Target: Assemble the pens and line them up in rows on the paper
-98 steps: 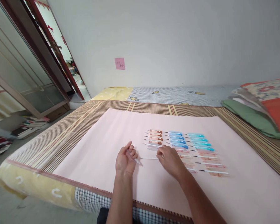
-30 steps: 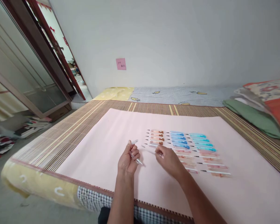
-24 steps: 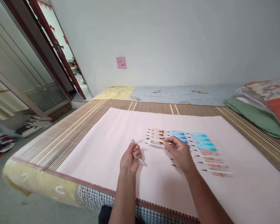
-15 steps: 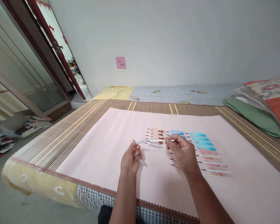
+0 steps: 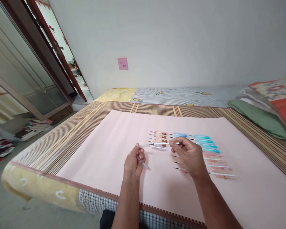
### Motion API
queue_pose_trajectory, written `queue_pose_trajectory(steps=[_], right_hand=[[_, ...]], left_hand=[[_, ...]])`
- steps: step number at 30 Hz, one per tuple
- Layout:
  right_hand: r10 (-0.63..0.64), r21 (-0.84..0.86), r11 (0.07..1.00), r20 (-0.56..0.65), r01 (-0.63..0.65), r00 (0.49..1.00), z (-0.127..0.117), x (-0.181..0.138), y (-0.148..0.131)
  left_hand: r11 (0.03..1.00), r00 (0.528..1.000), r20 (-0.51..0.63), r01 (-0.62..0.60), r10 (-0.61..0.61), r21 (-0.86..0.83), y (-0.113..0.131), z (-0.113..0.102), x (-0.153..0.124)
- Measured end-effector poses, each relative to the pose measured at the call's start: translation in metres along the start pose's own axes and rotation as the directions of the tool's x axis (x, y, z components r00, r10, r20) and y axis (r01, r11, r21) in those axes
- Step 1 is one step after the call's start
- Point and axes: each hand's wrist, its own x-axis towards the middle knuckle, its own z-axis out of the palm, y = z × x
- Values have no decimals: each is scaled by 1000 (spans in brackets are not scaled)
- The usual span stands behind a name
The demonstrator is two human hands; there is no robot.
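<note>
My left hand [image 5: 133,162] pinches a clear pen barrel [image 5: 143,145] between thumb and forefinger. A second clear pen piece [image 5: 143,163] pokes out below its curled fingers. My right hand [image 5: 188,156] is closed on the rear of a thin white pen refill [image 5: 160,143]. The refill's dark tip points left, close to the barrel's end; I cannot tell whether they touch. Behind it lie brown-patterned pens [image 5: 160,133], each beside a refill. Blue pens [image 5: 180,135], turquoise pens [image 5: 206,141] and pinkish pens [image 5: 219,168] lie around my right hand, which partly covers them.
A pale pink sheet [image 5: 97,152] lies under the pens, over a striped mat [image 5: 69,136] on a bed. Folded green fabric [image 5: 255,117] and an orange patterned cushion [image 5: 284,105] sit at the right. A wall with a pink note [image 5: 122,63] rises behind.
My right hand has shifted slightly right with the refill, whose tip sits a little farther from my left hand. The left hand has hardly moved. Both holds are unchanged.
</note>
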Motion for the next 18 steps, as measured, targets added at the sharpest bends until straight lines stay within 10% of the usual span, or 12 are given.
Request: queue_pose_trajectory(steps=[18], right_hand=[[23, 173, 983, 211, -60, 977, 26, -6, 10]], left_hand=[[977, 976, 121, -190, 178, 92, -7, 3, -4]])
